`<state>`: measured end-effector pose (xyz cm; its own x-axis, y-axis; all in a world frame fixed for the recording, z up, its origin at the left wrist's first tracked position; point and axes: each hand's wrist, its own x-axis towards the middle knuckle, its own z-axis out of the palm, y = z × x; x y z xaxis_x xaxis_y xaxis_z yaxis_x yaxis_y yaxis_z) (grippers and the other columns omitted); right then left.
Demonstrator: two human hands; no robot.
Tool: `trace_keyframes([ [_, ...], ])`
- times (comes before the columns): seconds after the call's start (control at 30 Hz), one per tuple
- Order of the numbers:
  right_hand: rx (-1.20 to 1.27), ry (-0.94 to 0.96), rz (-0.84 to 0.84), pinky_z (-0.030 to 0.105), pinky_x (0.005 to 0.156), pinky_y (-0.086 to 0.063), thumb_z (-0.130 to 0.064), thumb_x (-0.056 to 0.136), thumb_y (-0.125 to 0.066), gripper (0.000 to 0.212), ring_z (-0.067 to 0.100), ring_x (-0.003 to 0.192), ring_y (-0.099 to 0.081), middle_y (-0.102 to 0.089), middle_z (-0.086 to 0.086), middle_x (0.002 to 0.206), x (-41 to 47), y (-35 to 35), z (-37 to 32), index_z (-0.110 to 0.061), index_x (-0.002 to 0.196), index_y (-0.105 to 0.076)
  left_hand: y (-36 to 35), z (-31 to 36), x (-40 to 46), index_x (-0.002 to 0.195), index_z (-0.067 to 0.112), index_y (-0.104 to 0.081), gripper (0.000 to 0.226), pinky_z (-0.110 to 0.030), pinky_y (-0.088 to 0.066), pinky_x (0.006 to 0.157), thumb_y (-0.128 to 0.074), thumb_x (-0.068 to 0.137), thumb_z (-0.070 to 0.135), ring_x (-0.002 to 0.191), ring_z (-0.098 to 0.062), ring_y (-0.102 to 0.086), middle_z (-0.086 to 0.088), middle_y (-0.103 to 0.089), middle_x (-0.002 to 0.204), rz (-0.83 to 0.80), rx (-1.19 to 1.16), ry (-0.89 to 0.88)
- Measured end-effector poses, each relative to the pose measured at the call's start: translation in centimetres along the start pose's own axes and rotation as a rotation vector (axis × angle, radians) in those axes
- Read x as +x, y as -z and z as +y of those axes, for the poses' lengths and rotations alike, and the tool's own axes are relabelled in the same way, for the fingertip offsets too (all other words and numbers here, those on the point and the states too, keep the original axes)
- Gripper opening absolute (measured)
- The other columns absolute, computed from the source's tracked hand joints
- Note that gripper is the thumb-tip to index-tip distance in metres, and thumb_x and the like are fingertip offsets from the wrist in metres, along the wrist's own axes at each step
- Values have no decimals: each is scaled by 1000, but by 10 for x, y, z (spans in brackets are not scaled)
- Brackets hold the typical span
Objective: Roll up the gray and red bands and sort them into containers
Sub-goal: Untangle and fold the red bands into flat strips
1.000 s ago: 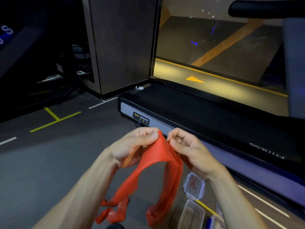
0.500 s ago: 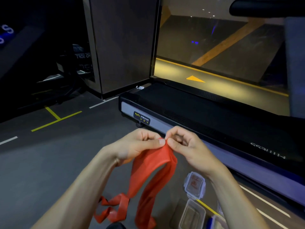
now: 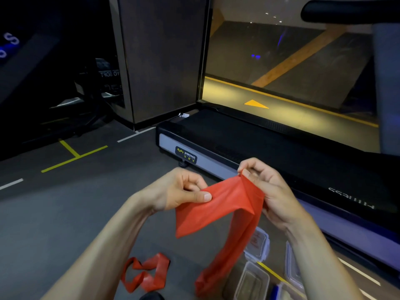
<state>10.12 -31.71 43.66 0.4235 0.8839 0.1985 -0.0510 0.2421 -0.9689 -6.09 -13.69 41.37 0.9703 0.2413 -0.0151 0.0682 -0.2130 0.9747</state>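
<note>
A wide red band (image 3: 223,204) is stretched flat between both hands in front of me. My left hand (image 3: 181,189) pinches its left edge with thumb on top. My right hand (image 3: 266,187) pinches the top right corner with fingers curled. The band's long tail (image 3: 229,256) hangs down to the floor. A crumpled stretch of red band (image 3: 145,272) lies on the floor below my left forearm; whether it joins the held one is unclear. An open clear container (image 3: 252,282) and a clear lid (image 3: 258,245) sit on the floor at lower right. No gray band shows.
A black treadmill deck (image 3: 270,152) with a grey side rail runs across the right, just beyond my hands. More clear plastic pieces (image 3: 292,265) lie by its base. Yellow and white lines (image 3: 73,152) mark the dark floor at left. A dark pillar (image 3: 162,61) stands behind.
My hands have moved apart, spreading the top of the red band flat between them. A short end now hangs below my left hand, and the floor piece lies separate lower left.
</note>
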Motion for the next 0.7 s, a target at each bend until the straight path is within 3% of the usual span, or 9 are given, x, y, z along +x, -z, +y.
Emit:
trace_keyframes([
  [0.2,-26,3,4,14,55,-43,-13,91,-61,7,5,59,-50,-54,1,73,0,5,2,-7,95,-61,1,-3,1,85,14,-75,14,-30,-33,60,-76,85,28,70,-21,-48,-2,-71,70,4,1,-13],
  [0.33,-49,7,9,13,56,-42,-13,92,-61,7,4,58,-48,-53,-1,70,-1,8,4,-7,95,-61,1,-1,0,81,15,-72,10,-24,-33,59,-73,88,22,60,-7,-48,6,-67,64,-29,-30,-13],
  [0.43,-84,7,1,14,58,-42,-15,94,-64,3,6,61,-47,-54,-1,71,0,10,6,-12,94,-65,3,0,-3,76,16,-63,19,-16,-38,55,-67,94,16,55,-3,-48,7,-58,60,-106,-206,-43],
  [0.6,-51,-25,-109,16,60,-42,-18,92,-62,10,8,63,-48,-57,2,75,1,-5,19,-24,89,-69,-4,4,-5,78,19,-52,30,-17,-34,49,-75,89,35,53,-4,-43,5,-49,65,-220,-534,-197],
  [0.7,78,-19,-141,22,70,-46,-19,94,-62,5,14,76,-54,-67,7,96,2,-17,20,-22,92,-65,-11,12,-4,81,16,-52,26,-16,-41,56,-71,94,28,60,-4,-50,5,-54,72,-259,-624,-267],
])
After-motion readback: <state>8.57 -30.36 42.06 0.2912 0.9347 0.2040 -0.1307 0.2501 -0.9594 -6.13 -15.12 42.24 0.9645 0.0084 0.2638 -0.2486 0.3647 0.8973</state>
